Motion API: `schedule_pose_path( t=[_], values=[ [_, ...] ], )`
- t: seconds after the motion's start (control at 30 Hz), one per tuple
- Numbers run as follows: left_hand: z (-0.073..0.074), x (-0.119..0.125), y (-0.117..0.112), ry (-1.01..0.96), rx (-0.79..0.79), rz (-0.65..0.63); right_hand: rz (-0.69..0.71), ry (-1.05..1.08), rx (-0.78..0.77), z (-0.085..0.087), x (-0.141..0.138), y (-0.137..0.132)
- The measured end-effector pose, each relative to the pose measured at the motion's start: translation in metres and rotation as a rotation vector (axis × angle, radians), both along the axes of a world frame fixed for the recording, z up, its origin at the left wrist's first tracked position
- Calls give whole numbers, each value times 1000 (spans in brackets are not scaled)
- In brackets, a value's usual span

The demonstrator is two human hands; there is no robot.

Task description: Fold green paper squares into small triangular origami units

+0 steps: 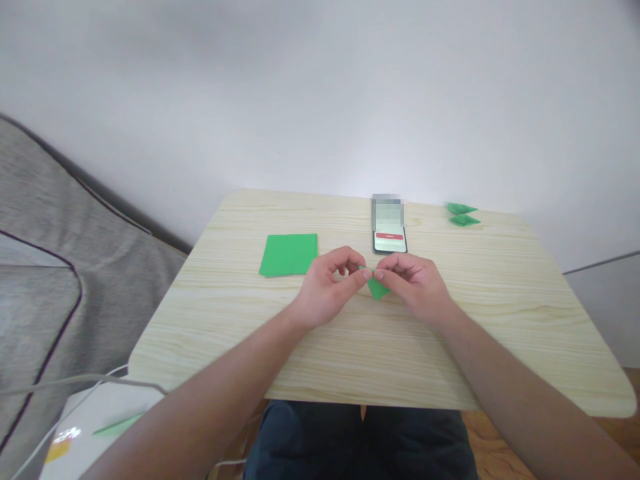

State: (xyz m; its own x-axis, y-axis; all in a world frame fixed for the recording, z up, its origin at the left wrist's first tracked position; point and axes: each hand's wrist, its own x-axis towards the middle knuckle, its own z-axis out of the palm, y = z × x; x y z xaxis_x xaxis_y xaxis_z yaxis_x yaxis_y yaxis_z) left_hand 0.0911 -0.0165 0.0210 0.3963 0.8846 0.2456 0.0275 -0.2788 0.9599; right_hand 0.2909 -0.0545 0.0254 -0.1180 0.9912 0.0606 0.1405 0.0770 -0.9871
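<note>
Between my two hands is a small piece of folded green paper [377, 289], its lower corner pointing down toward me. My left hand [330, 283] pinches the paper's left side between thumb and fingers. On the other side my right hand [414, 283] grips it the same way, the two thumb tips close together. Fingers cover much of the paper, so its full shape is hidden. Left of my hands lies a stack of green paper sheets [289, 255]. A phone [389, 230] with a lit screen rests just beyond my fingers.
Two folded green paper pieces [463, 220] with pointed ends lie at the table's back right. The pale wooden table [225, 347] meets a white wall behind. At lower left, cables [85, 379] run over a white surface [83, 417] bearing a green item. Grey fabric [115, 267] stands left.
</note>
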Motion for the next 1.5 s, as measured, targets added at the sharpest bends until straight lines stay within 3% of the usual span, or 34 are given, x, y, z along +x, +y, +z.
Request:
schedule_pose_path(
  t=[0.17,0.63,1.03,1.3,1.5],
  values=[
    [-2,0,0,-8,2,19,-29,-81,87,-2,0,0],
    [-2,1,-1,-25,-26,-42,-11,-102,134,-4,1,-1],
    [-7,1,2,-101,16,76,-94,-127,134,1,2,0],
    [-7,3,2,-147,-8,67,-141,-231,157,-1,4,1],
    [-6,2,3,-139,2,82,-137,-180,152,-1,3,1]
  ],
)
